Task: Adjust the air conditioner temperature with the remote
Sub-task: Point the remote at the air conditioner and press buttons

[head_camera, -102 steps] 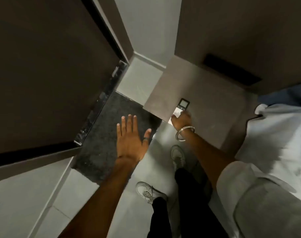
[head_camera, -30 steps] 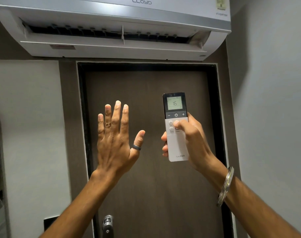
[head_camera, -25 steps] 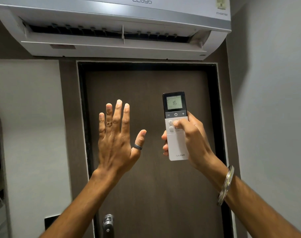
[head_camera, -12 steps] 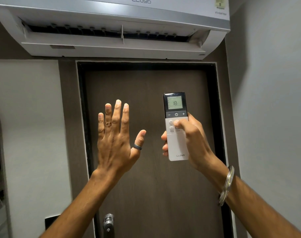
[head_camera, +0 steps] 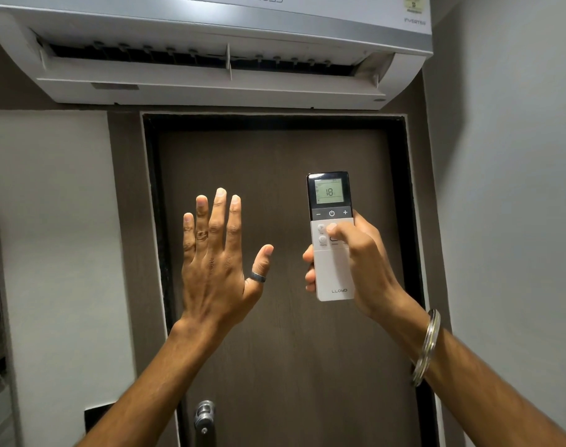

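Observation:
A white wall air conditioner (head_camera: 210,88) hangs at the top of the view with its louvre open. My right hand (head_camera: 365,266) holds a slim white remote (head_camera: 331,275) upright, pointed up toward the unit. The remote's dark upper part has a lit screen that reads 18, with minus, power and plus keys under it. My thumb rests on the white buttons below those keys. My left hand (head_camera: 217,262) is raised flat beside the remote, fingers spread, empty, a dark ring on the thumb.
A dark brown door (head_camera: 275,350) in a black frame fills the middle, its metal handle (head_camera: 204,414) low down. Pale grey walls stand at left and right. A metal bangle (head_camera: 428,346) sits on my right wrist.
Four seconds ago my right hand was on the remote on a low surface; now it is raised under the unit. The screen went from 16 to 18. Both hands have stayed almost still since.

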